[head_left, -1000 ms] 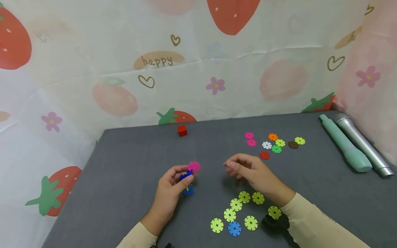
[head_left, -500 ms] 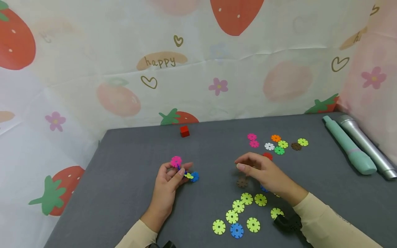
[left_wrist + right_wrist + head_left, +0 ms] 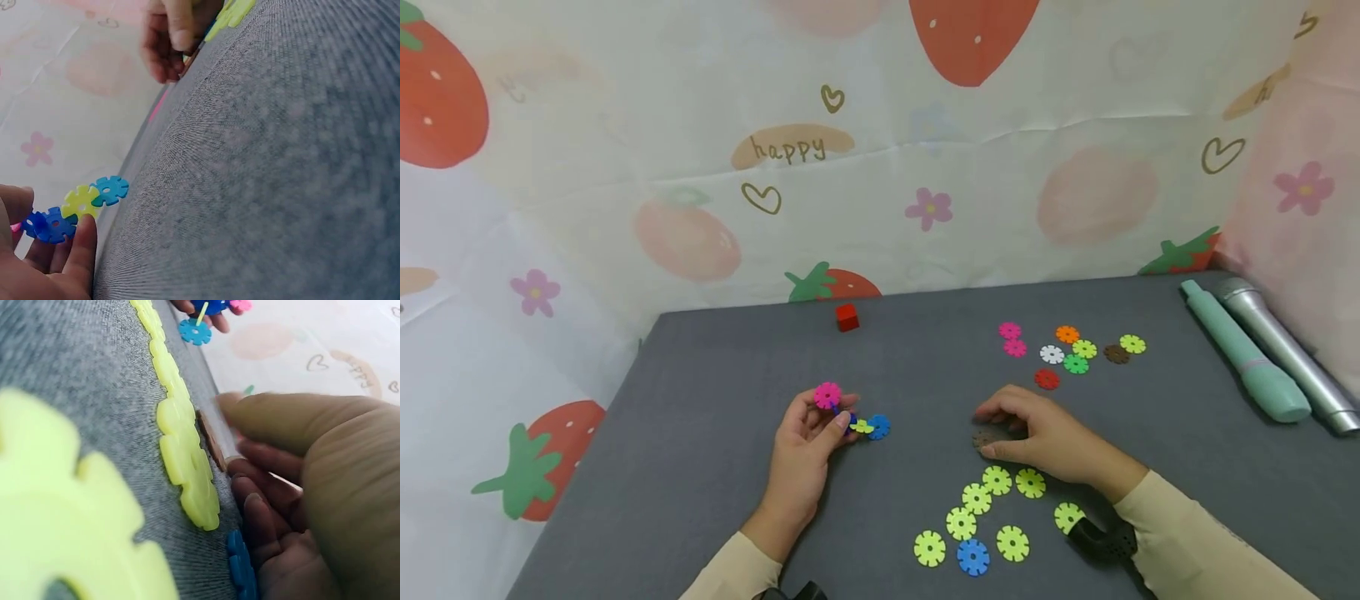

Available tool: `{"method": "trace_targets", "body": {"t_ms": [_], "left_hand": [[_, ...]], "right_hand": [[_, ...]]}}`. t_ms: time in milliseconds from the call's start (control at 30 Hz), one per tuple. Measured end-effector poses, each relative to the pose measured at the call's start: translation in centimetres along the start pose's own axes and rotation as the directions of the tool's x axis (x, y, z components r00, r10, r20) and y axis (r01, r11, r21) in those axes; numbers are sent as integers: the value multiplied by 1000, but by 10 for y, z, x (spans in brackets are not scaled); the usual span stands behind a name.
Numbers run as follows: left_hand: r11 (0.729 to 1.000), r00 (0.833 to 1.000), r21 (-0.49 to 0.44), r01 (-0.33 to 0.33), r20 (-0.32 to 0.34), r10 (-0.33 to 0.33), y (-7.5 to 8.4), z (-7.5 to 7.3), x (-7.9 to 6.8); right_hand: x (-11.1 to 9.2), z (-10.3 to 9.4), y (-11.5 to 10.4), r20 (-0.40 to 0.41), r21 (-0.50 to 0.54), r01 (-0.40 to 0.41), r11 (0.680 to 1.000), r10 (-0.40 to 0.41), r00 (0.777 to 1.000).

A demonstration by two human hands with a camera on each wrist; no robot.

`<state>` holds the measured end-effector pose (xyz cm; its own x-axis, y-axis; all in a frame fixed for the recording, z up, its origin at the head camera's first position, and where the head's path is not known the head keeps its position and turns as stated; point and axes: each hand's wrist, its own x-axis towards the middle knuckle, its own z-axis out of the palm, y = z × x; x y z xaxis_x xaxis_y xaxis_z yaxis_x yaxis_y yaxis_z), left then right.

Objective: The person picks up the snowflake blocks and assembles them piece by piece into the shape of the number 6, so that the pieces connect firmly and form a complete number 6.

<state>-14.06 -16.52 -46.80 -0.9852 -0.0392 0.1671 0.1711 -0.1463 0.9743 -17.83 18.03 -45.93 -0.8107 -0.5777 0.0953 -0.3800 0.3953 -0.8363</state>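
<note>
In the head view my left hand (image 3: 805, 458) pinches a chain of slotted plastic discs above the table, between thumb and fingers. The chain runs from a pink disc (image 3: 827, 395) through dark blue discs (image 3: 55, 225) and a yellow-green disc (image 3: 81, 201) to a light blue disc (image 3: 109, 190). My right hand (image 3: 1048, 437) is low over the table, thumb and fingers spread around a brown disc (image 3: 983, 438) that lies flat. The right wrist view has a fingertip at the edge of the brown disc (image 3: 211, 440). A blue disc (image 3: 241, 565) lies beneath that hand.
Several yellow-green discs (image 3: 961, 524) and a blue disc (image 3: 973, 557) lie near the front. Farther back are loose discs, among them a red disc (image 3: 1047, 379) and a white disc (image 3: 1052, 355). A red cube (image 3: 847, 317) sits behind. Two microphone-shaped objects (image 3: 1247, 354) lie at right.
The chain in my left hand has turned, so its light blue end points right and the pink disc stands up left. My right hand has shifted right, then lowered to the brown disc.
</note>
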Motion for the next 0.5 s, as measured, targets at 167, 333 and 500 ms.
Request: {"method": "trace_targets", "body": {"t_ms": [167,333,500], "left_hand": [[1000,1000,-20,19,-2,-19,-1,-2,0],[997,999,-63,48,13,-47,0,-2,-1],[996,999,-71,52,17,-51,1,0,-1]], "right_hand": [[1,1,0,35,-29,34,999,-33,999],[0,2,-4,39,34,26,999,-27,999],[-1,4,-8,39,87,-36,996,33,999]]}}
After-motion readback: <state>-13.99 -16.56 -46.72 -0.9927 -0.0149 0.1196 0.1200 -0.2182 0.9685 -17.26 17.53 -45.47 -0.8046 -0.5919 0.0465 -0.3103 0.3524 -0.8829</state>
